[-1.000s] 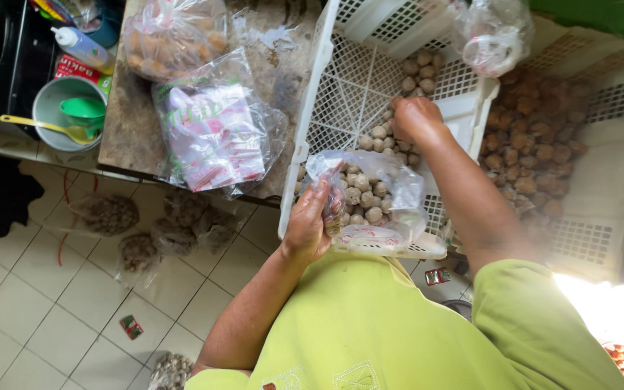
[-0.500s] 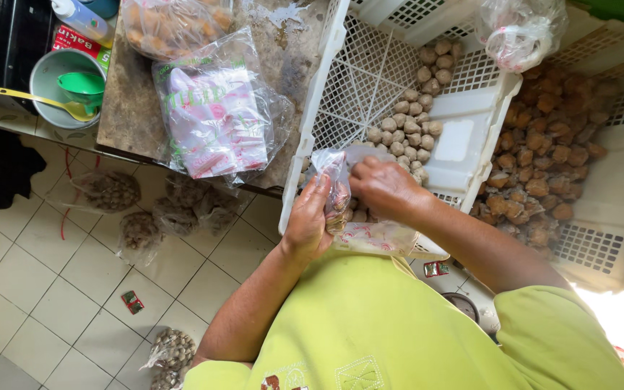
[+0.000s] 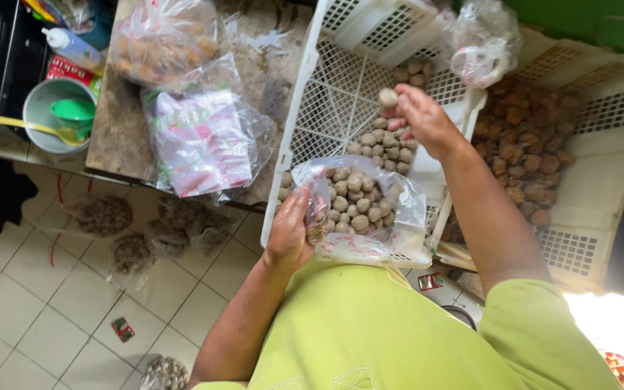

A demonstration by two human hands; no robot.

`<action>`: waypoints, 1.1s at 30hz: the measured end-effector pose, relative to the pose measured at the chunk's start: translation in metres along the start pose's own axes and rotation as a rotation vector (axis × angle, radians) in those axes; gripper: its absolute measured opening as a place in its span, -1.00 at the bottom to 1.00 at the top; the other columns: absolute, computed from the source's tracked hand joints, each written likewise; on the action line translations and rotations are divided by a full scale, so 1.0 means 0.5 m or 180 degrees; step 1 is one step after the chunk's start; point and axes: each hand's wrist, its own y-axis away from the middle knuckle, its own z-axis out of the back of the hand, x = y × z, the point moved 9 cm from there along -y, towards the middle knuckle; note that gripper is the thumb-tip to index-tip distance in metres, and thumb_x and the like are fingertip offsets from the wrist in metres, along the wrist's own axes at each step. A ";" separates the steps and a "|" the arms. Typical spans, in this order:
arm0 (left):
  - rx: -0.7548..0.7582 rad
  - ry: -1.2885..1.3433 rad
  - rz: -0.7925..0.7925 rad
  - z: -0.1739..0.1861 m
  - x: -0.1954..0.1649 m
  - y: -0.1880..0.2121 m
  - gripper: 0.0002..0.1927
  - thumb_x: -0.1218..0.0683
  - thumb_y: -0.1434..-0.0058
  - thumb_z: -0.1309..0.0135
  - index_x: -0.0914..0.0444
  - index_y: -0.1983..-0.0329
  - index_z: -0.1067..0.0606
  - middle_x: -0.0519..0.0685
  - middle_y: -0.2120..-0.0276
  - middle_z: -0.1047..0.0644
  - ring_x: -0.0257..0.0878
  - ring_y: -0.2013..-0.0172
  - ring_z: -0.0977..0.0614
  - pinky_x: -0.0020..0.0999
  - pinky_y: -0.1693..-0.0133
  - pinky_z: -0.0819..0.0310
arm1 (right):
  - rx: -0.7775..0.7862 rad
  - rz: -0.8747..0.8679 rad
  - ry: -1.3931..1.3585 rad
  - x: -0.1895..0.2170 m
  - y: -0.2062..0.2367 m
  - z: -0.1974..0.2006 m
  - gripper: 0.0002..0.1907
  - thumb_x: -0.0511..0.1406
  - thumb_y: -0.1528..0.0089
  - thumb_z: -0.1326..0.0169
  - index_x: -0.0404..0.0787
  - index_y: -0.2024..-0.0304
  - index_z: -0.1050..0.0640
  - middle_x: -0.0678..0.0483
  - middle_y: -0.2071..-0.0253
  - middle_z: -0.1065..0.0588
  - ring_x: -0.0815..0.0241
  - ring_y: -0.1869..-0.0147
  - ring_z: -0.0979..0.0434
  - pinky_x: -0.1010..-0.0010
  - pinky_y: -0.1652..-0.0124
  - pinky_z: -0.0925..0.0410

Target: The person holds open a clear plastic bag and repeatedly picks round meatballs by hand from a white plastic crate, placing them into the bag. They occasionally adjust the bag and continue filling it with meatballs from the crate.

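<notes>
My left hand [image 3: 292, 230] grips the open edge of a clear plastic bag [image 3: 370, 209] partly filled with pale round balls. The bag rests on the near rim of a white slatted crate [image 3: 326, 79]. My right hand [image 3: 420, 119] is over the crate, fingers pinched on one pale ball [image 3: 388, 97], with more loose balls [image 3: 384, 141] lying just below it in the crate. A second white crate [image 3: 601, 180] to the right holds darker brown balls [image 3: 521, 152].
A knotted clear bag [image 3: 482, 43] sits between the crates. On the wooden board to the left lie a bag of pink packets [image 3: 200, 141] and a bag of fried pieces [image 3: 160, 40]. A pale bowl with a green ladle [image 3: 59, 112] stands far left. Filled bags [image 3: 135, 238] lie on the tiled floor.
My right hand went from the crate to the bag's mouth, then back up over the crate, where it now holds a single ball. My left hand kept hold of the bag.
</notes>
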 end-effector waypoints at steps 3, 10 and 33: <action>-0.0106 0.0074 -0.0005 -0.009 -0.007 0.002 -0.60 0.01 -0.52 0.25 0.27 -0.31 -0.33 -0.10 0.33 -0.45 -0.37 0.41 -0.43 -0.46 0.40 -0.35 | -0.1051 0.0850 0.1409 0.065 -0.031 0.083 -0.58 -0.22 -0.37 -0.01 -0.25 -0.24 -0.41 -0.05 0.15 -0.61 0.17 0.18 -0.60 0.33 0.20 -0.44; 0.0156 0.0008 -0.0088 -0.041 -0.030 0.017 -0.51 -0.01 -0.54 0.26 0.30 -0.43 -0.29 -0.13 0.36 -0.40 -0.40 0.39 -0.39 -0.49 0.36 -0.33 | 0.0085 0.0628 0.4579 0.019 -0.060 -0.015 -0.64 -0.35 -0.10 -0.11 -0.17 0.03 -0.65 -0.21 0.09 -0.58 -0.20 -0.04 -0.56 0.05 -0.01 -0.45; 0.0416 -0.0048 0.0097 -0.056 -0.016 0.013 -0.52 -0.01 -0.54 0.25 0.27 -0.43 -0.29 -0.14 0.37 -0.37 -0.44 0.46 -0.30 -0.55 0.44 -0.21 | -0.0436 0.0022 0.0203 0.010 -0.008 0.052 -0.40 -0.53 -0.19 -0.11 -0.15 -0.28 -0.40 0.07 -0.21 -0.38 0.18 -0.15 -0.49 0.38 -0.10 -0.51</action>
